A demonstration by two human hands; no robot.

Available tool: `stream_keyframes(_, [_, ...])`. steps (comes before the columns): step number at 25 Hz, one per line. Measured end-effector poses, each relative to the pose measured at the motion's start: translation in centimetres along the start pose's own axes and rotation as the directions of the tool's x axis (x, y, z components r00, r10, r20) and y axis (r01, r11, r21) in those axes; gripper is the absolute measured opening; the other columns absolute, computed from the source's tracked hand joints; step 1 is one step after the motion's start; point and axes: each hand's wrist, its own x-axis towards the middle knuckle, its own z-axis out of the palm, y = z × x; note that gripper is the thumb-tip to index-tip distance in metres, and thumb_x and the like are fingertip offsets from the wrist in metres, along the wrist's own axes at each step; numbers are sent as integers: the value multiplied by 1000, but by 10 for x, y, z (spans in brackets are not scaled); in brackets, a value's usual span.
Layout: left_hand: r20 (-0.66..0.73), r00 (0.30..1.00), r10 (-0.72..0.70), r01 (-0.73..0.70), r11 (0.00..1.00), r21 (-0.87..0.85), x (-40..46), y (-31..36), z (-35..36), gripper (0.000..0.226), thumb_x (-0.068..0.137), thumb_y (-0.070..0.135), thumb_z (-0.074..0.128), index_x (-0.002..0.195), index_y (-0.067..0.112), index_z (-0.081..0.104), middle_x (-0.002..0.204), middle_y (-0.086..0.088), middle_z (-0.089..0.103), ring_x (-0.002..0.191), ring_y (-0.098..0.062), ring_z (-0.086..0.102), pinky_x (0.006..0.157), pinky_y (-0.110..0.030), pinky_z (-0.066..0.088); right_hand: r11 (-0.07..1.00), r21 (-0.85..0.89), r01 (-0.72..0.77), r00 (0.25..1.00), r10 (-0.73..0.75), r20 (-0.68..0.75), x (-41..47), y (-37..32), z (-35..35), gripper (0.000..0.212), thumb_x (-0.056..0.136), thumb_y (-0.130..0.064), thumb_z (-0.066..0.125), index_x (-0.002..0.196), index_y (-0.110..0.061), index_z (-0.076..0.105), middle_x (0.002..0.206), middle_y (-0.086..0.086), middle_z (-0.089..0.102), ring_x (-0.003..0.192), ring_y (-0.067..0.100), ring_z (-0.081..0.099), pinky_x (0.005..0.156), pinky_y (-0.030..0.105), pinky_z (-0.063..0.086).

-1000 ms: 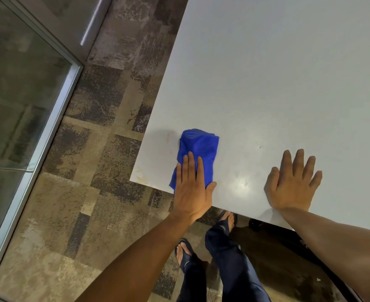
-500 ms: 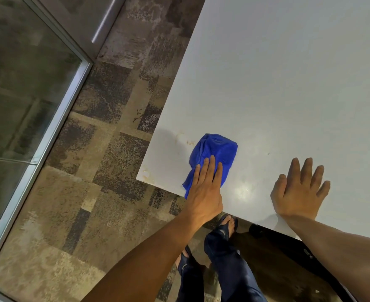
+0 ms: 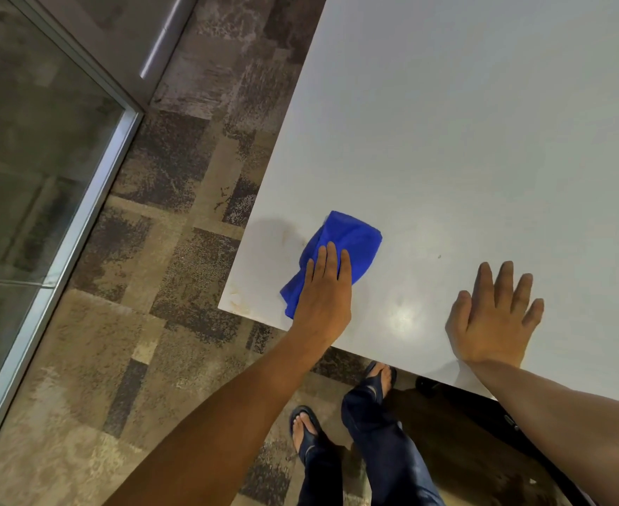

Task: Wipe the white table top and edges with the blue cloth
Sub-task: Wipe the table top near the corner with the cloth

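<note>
Blue cloth (image 3: pixel 341 250) now sits further right of the counter (image 3: pixel 483 140) corner than a second ago, left hand (image 3: pixel 324 294) flat on it, fingers straight, right hand (image 3: pixel 494 315) flat and empty on bare counter, so corner stains remain unwiped.

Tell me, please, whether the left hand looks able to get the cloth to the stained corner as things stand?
Probably yes. The left hand presses flat on the cloth beside the stained corner, with only bare table between them. The right hand rests well clear.
</note>
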Motion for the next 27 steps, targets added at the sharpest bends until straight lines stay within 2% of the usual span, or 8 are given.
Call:
stream_keyframes(7, [134,989,58,0,919,-395,-17,13,-14,72,93,-13,43,157,8,17,166,-11,12,153,-28,9,123,-37,13,1000,13,3,1000,-3,14,0,-3,-5,65,103,-46,27,163,-21,26,173,12,19,160,39,9,124,64,10])
stream_keyframes(12, [-144,964,-224,47,675,-736,-11,-13,-83,53,94,-5,43,144,14,50,144,-1,54,127,-7,49,106,-11,32,1000,5,0,1000,0,10,-1,-2,-3,65,103,-48,25,163,-22,25,173,11,18,160,38,8,124,63,9])
stream_keyframes(15, [-337,913,-229,-34,782,-623,23,-57,-129,51,90,-2,43,136,13,58,119,3,64,99,-12,62,86,-14,49,1000,-2,-4,1000,4,12,-1,-3,-5,65,103,-47,26,163,-22,25,173,11,18,160,38,7,124,63,9])
stream_keyframes(17, [-337,932,-136,-70,843,-533,46,-80,-144,52,85,1,42,131,12,63,111,0,69,89,-13,61,80,-18,52,1000,-3,-8,1000,8,21,0,-3,-6,65,103,-47,26,163,-23,25,173,11,17,160,38,7,125,63,9])
stream_keyframes(20, [-222,969,-109,-16,868,-496,71,-98,-135,55,86,-2,43,136,13,60,130,-6,66,109,-17,60,98,-30,52,1000,-2,-15,1000,15,27,-1,-4,-6,65,103,-47,24,163,-24,25,174,10,16,160,37,5,125,64,9])
stream_keyframes(23, [-4,1000,-14,12,921,-389,86,-108,-112,66,87,-3,45,149,21,44,159,-3,37,147,-24,32,122,-41,26,1000,-6,-19,999,19,32,-1,-4,-7,64,103,-46,24,163,-24,24,174,9,14,161,36,3,125,63,8])
stream_keyframes(25, [155,979,129,-108,984,-139,88,-114,-99,78,86,3,54,156,21,25,166,-2,17,153,-26,13,123,-43,17,1000,-7,-20,999,20,40,-2,-5,-8,65,103,-46,24,164,-24,24,174,9,13,161,36,3,125,62,6])
stream_keyframes(27, [122,967,223,-222,975,-19,89,-118,-88,83,88,20,63,157,15,18,167,-6,13,153,-29,12,122,-46,16,1000,0,-23,999,23,45,-2,-5,-9,65,103,-46,24,164,-23,24,174,9,13,161,36,2,125,62,6])
